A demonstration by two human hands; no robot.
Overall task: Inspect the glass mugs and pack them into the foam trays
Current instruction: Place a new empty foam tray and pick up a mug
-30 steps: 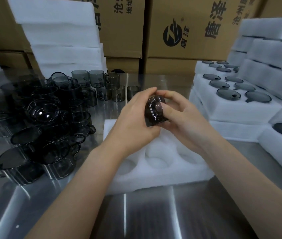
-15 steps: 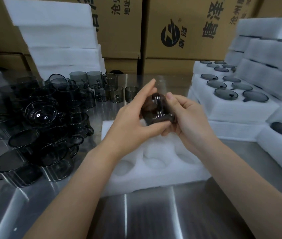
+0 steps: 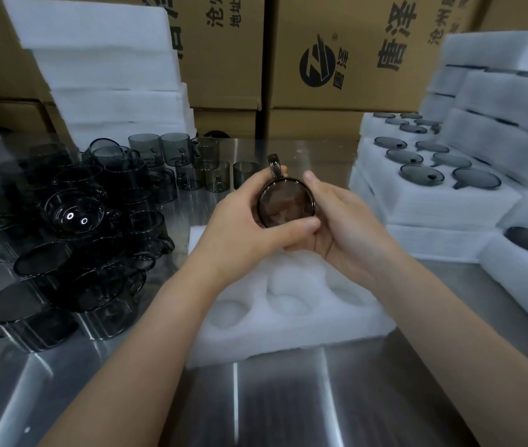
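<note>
Bare steel table lies open from the near edge of the white foam tray down to 6 o'clock. A narrow strip of steel also runs at 9 o'clock between that tray and the pile of dark glass mugs. At 3 o'clock the tray's right edge comes near the filled trays, with little room between.

One glass mug is held above the tray's far end, its round face to the camera and its handle at 12 o'clock. The left hand curls round it with the thumb across the lower rim. The right hand cups its right side with the thumb at the upper rim.

Three hollows show in the front tray; others may lie under the hands. The top filled tray at 2 o'clock holds six mugs. The pile is too tangled to count. Cardboard boxes and stacked foam close off 12 o'clock.
</note>
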